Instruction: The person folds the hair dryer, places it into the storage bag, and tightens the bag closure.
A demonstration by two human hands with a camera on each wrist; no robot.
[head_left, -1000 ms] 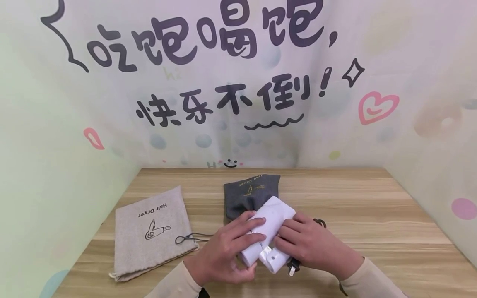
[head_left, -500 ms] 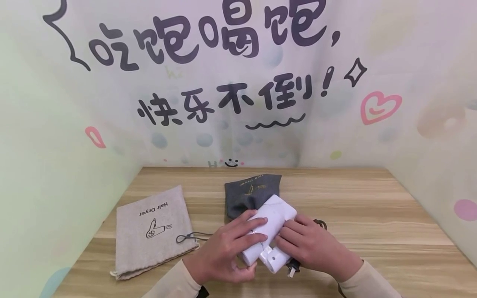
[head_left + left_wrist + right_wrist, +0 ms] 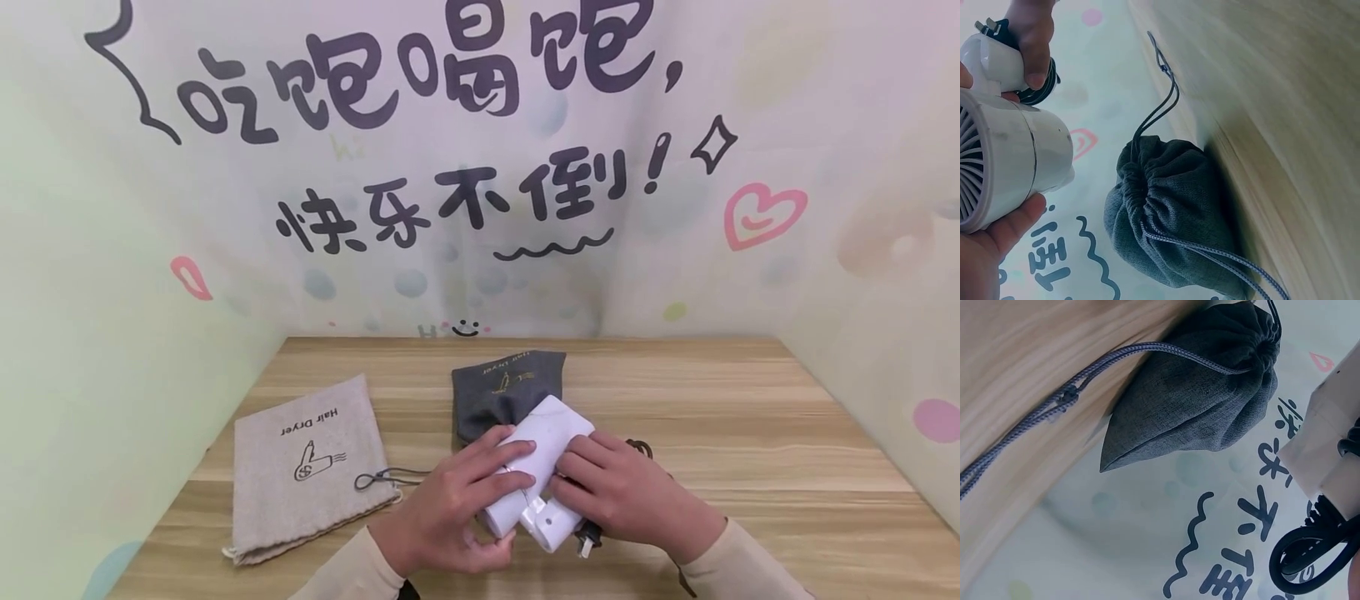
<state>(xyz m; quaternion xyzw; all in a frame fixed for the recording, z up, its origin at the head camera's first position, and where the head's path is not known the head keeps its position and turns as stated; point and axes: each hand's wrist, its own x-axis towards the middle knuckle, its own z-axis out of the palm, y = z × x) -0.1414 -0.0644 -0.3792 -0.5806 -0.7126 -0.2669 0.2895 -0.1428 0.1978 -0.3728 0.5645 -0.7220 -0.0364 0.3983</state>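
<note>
A white hair dryer (image 3: 538, 442) is held between both hands low in the head view, its handle folded alongside the barrel. My left hand (image 3: 453, 500) grips the barrel, thumb below and fingers over the top. On the handle side, my right hand (image 3: 622, 496) holds the handle with curled fingers. The black plug (image 3: 994, 30) and coiled cord (image 3: 1046, 87) show beside that hand in the left wrist view. Vents on the dryer's end (image 3: 971, 162) face the left wrist camera. Just beyond the dryer lies a dark grey drawstring pouch (image 3: 487, 396), cinched at its neck and bulging.
A flat beige "Hair Dryer" pouch (image 3: 303, 479) lies on the left of the wooden table (image 3: 712, 400). Drawstring loops (image 3: 386, 477) reach between it and my left hand. A printed cloth backdrop (image 3: 450, 275) rises behind the table.
Both hands keep their hold on the hair dryer in nearly the same place. The view shifts very slightly; the pouches stay where they were.
</note>
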